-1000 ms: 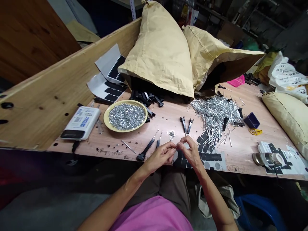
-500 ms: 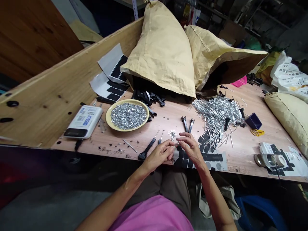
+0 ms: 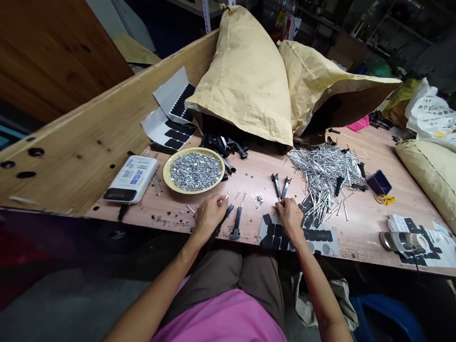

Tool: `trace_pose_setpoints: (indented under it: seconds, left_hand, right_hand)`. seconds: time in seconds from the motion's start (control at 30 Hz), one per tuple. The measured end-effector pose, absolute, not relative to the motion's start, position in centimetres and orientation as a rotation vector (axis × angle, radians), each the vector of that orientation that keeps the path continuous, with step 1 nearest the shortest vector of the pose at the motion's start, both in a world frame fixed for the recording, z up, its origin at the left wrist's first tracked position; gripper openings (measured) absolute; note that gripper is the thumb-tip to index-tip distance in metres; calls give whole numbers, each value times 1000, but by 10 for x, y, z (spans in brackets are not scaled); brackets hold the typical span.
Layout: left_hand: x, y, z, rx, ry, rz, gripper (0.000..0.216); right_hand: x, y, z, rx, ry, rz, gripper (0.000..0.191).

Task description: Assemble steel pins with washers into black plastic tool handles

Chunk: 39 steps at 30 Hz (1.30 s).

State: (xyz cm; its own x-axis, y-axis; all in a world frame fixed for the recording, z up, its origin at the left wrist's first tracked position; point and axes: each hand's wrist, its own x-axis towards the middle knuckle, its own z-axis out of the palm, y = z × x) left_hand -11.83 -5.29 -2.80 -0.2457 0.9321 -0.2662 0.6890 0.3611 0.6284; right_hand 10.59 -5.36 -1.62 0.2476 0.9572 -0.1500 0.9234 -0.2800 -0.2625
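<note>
My left hand rests on the wooden table with its fingers curled round the metal pin end of a black-handled part. A second black-handled part lies just to its right. My right hand reaches forward with the fingertips pinched at the lower end of two black plastic clips. A small heap of tiny washers lies between the hands. Under the right hand is a grey sheet of black adhesive pads.
A yellow dish of small silver nuts and a white scale stand to the left. A heap of metal pins lies right. Two tan sacks fill the back, black parts spilling out. A wooden board walls the left side.
My hands were pinched together in front of me and have parted. The left went left onto a black-handled part, the right went forward to the black clips. The camera shifted slightly.
</note>
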Motion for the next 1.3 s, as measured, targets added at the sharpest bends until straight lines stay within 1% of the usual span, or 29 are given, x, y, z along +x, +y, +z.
trace_pose_setpoints:
  seconds: [0.1,0.23,0.33,0.43,0.5,0.57,0.67,0.73,0.8,0.87,0.97,1.03,1.07,1.17,1.23,1.3]
  left_hand:
    - [-118,-48,-27,1511,2094,334,26]
    - [-110,-47,-29,1630,2074,286,29]
    - [-110,-44,-31,1699,2070,288,27]
    - [-114,-44,-29,1784,2072,261,26]
    - [-113,-49,-25,1878,2066,293,27]
    - [-107,-60,-19,2032,2005,444,28]
    - [-87,-83,-9,2310,1698,827,30]
    - [-74,-97,-4,2457,1449,974,33]
    - [-65,-104,-1,2531,1309,947,36]
    - [-63,-106,0,2530,1258,827,34]
    - [-67,-100,1,2330,1313,698,26]
    - [-72,-95,2,2032,1387,736,23]
    - [-74,-93,2,1835,1395,763,22]
    - [-78,-87,0,1179,1229,750,23]
    - [-79,-85,-1,840,1107,706,32]
    - [-80,-84,-2,648,1069,699,37]
  right_hand:
    - [99,-50,-19,-2536,-1901,300,22]
    - [90,-43,-21,-2556,-2056,188,27]
    - [91,-36,-20,-2545,-2024,214,27]
    - [100,-34,-15,-2486,-1791,313,24]
    - [106,-41,-12,-2379,-1637,354,23]
    - [109,-54,-9,-2209,-1609,370,21]
    - [106,-82,-2,-1860,-1802,440,17]
    - [103,-98,4,-1640,-1928,577,15]
    - [102,-106,12,-1529,-1940,744,15]
    - [107,-104,16,-1512,-1883,899,16]
    - [116,-85,9,-1492,-1804,1146,23]
    - [118,-66,-4,-1514,-1780,1145,30]
    - [117,-57,-12,-1555,-1787,1063,31]
    - [104,-33,-33,-1761,-1932,698,26]
    - [93,-25,-40,-1899,-2070,572,26]
    - [85,-21,-40,-1987,-2200,507,28]
